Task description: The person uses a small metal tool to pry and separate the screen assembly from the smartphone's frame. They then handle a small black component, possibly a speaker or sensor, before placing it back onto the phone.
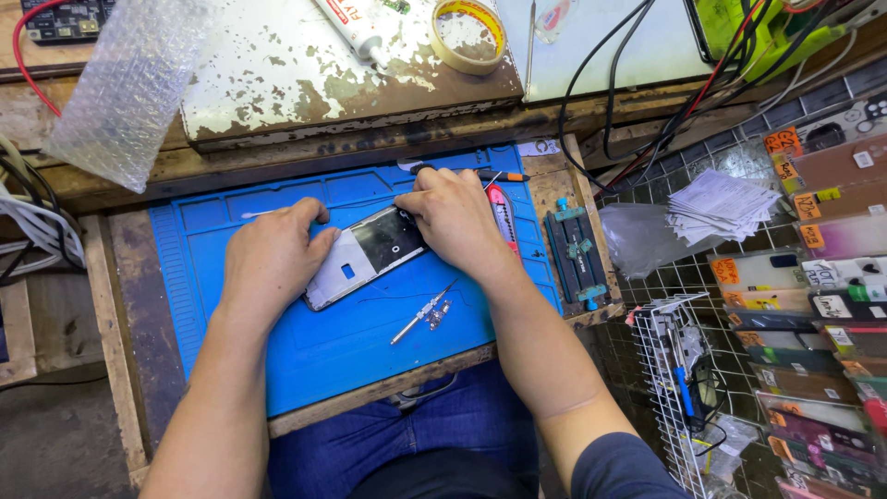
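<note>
An opened phone (365, 256) with its silver frame and dark inner plate showing lies at an angle on a blue work mat (277, 351). My left hand (271, 261) grips the phone's lower left end, fingers curled over its edge. My right hand (457, 217) presses down on the phone's upper right end, fingers bent at its top edge. Whether the right hand holds a small tool is hidden. A metal screwdriver (420, 317) lies on the mat just below the phone.
An orange-tipped tool (494, 175) and a red tool (502, 212) lie right of my right hand. A blue phone clamp (575, 254) sits at the mat's right. Behind are a tape roll (468, 35), glue tube (356, 23), bubble wrap (129, 83), cables (637, 83); phone cases (813, 277) fill the right.
</note>
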